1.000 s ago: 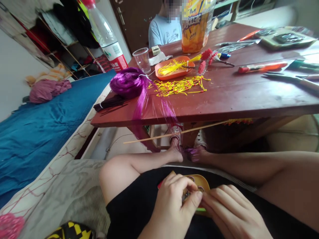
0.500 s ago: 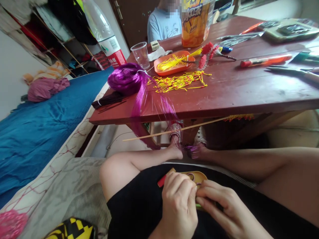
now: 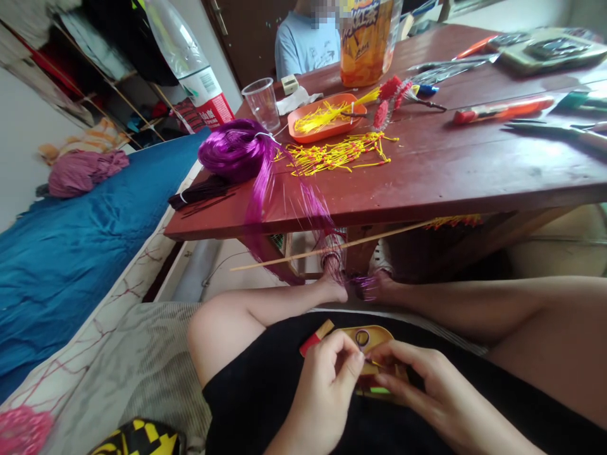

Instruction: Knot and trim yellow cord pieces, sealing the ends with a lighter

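Note:
My left hand point(image 3: 327, 385) and my right hand point(image 3: 427, 395) meet over my lap, above a small yellow tray point(image 3: 379, 337) that rests on my black shorts. Both hands pinch a thin yellow strand point(image 3: 374, 364) between thumb and fingertips. A small ring point(image 3: 362, 337) lies in the tray just past my left thumb. A red and tan stick point(image 3: 315, 337) pokes out beside the tray's left end. Other bits in the tray are hidden under my fingers.
A red-brown table point(image 3: 450, 170) stands ahead with yellow red-tipped strands point(image 3: 339, 155), an orange tray point(image 3: 327, 120), a purple fibre bundle point(image 3: 237, 151), a plastic cup point(image 3: 261, 104) and tools. A thin stick point(image 3: 332, 248) crosses under it. A person in a light blue shirt point(image 3: 306, 47) sits opposite. A blue cover point(image 3: 76, 240) is at left.
My hands have drawn slightly apart, uncovering the ring and more of the yellow tray. The view has shifted a little, with the table sitting lower left in the picture.

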Motion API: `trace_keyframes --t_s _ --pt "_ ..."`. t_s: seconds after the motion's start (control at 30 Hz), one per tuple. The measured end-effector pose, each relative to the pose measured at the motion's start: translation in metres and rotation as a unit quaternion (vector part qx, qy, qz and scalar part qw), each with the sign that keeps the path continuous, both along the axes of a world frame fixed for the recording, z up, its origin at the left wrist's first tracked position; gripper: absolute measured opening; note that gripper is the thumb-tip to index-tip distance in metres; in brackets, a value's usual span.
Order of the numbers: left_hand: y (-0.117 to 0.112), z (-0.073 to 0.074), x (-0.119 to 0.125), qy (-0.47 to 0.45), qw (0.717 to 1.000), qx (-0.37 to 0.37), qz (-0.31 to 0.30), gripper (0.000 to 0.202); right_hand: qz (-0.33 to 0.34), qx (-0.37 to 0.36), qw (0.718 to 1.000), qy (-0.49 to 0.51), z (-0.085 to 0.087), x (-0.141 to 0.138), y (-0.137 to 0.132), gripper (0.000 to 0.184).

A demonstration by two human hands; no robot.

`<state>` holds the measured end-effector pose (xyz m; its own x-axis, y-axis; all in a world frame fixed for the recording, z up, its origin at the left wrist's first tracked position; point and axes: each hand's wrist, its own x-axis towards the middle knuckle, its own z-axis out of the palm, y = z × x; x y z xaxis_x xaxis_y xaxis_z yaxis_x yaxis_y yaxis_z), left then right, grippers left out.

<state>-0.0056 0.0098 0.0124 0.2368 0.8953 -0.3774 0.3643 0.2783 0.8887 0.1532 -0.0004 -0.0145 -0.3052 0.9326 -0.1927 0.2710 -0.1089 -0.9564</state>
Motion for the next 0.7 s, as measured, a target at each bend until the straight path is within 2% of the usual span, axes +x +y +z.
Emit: trace_keyframes --t_s 0.13,0.3,0.53,0.7 --pt "-0.001 -0.009 -0.001 -0.067 0.995 -0.043 0.067 0.025 -0.055 -0.036 0.997 0.032 -0.002 0.0 -0.002 0.018" --pt "-0.002 -0.016 -0.003 -0.126 0.983 -0.074 0.109 0.03 -0.073 -0.052 0.995 0.037 -0.008 0.0 -0.007 0.018" --pt "-0.004 -0.017 -0.002 -0.181 0.967 -0.107 0.141 0.029 -0.103 -0.044 0.993 0.032 -0.008 0.001 -0.007 0.017" --pt "-0.003 -0.019 -0.004 -0.173 0.97 -0.107 0.134 0.029 -0.113 -0.037 0.992 0.041 -0.01 0.002 -0.009 0.017"
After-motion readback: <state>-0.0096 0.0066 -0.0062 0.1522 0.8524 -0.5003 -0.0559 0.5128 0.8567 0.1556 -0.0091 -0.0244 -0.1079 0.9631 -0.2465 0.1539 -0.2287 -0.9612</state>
